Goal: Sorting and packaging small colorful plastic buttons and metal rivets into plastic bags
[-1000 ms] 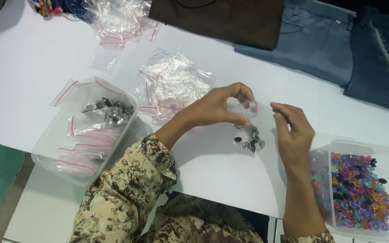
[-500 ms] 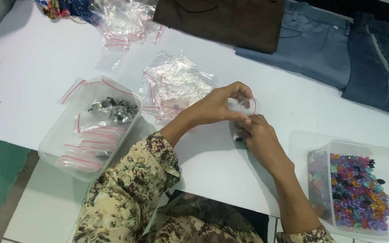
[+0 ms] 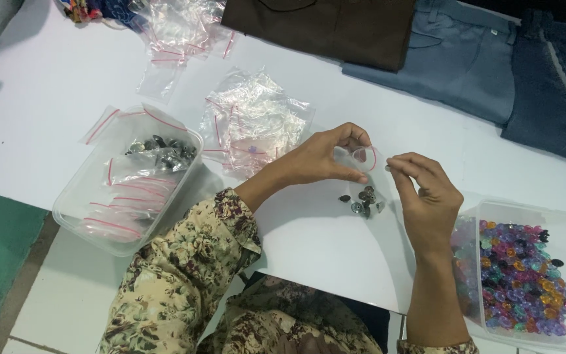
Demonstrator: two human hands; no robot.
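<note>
left hand (image 3: 325, 157) pinching small bag (image 3: 361, 160), table edge (image 3: 322, 288) near

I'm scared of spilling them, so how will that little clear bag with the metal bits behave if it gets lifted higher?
The bag looks thin and crinkled, so probably floppy. The left hand pinches only its top, so the metal bits likely sag to the bottom. They look small and loose, apt to scatter if tipped.

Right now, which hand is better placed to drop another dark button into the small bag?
Probably the right hand: its pinched fingertips sit beside the small zip bag's mouth, above the loose dark buttons. The left hand holds the bag.
</note>
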